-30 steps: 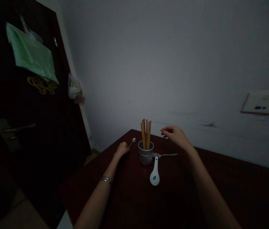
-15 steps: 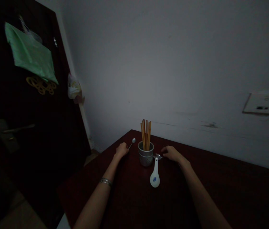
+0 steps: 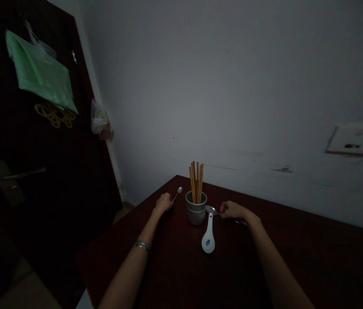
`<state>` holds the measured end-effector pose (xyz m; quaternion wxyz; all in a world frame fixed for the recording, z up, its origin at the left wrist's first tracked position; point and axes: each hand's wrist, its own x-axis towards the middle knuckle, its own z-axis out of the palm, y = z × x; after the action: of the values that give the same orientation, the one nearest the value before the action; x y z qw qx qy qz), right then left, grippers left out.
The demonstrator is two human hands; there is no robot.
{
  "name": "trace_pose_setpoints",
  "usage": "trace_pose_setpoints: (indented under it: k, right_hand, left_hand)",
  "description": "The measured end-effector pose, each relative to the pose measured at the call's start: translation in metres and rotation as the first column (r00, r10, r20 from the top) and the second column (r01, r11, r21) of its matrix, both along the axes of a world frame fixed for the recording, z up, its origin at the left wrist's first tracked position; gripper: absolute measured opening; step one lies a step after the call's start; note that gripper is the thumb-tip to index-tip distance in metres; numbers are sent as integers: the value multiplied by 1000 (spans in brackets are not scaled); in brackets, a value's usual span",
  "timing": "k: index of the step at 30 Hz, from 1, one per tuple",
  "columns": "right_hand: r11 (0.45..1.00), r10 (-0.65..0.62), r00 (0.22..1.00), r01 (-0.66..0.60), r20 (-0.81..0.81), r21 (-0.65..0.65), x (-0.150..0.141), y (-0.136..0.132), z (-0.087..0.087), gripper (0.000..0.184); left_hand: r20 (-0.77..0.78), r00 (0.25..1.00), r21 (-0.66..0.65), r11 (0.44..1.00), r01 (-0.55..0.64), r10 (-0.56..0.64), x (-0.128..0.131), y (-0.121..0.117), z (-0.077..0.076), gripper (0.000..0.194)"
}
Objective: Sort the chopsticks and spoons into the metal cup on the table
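My left hand point(image 3: 164, 202) is closed around the handle of a small metal spoon point(image 3: 179, 190), whose bowl points away toward the table corner. On the other side, my right hand point(image 3: 231, 210) pinches the handle of a larger metal spoon point(image 3: 212, 210); the handle end shows past the palm. Between the hands stands a grey metal cup point(image 3: 196, 213) with several wooden chopsticks point(image 3: 196, 182) upright in it. The larger spoon's bowl lies close beside the cup. A white soup spoon point(image 3: 208, 241) with a blue pattern lies in front, its handle pointing at the metal spoon's bowl.
The dark red table point(image 3: 175, 270) meets a pale wall point(image 3: 216, 86) at its back edge. A wall socket point(image 3: 355, 139) is at the right. To the left is a dark door point(image 3: 81, 171) with a green cloth point(image 3: 41, 71); a plastic bag point(image 3: 99, 118) hangs near its frame.
My right hand has shifted slightly nearer to me along the larger metal spoon, and its fingers have closed on the handle. My left hand stays where it was on the small spoon.
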<state>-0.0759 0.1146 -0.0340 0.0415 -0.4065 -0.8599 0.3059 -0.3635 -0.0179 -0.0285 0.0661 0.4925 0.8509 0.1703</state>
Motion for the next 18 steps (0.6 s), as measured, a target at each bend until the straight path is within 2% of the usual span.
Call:
trace_pose_setpoints:
  k: [3,8,14,18]
  right_hand:
    - [1000,-2,1000,3,-24,27,-3,3,-2,15]
    - [971,-78,996,87,-51,221,-4,6,-5,9]
    - [906,-238,967,255,-92,338,-1,2,-13,19]
    - [884,-249,950,302,-187,358,0,1,-3,28]
  left_hand:
    - [0,1000,-3,1000,-3,3,0,0,0,16]
    - [11,1000,-3,1000,-17,17,1,-1,1,15]
    - [53,999,22,1000,-13,12,2,-2,2,14]
    - [84,996,72,997,-23,17,2,-5,5,19]
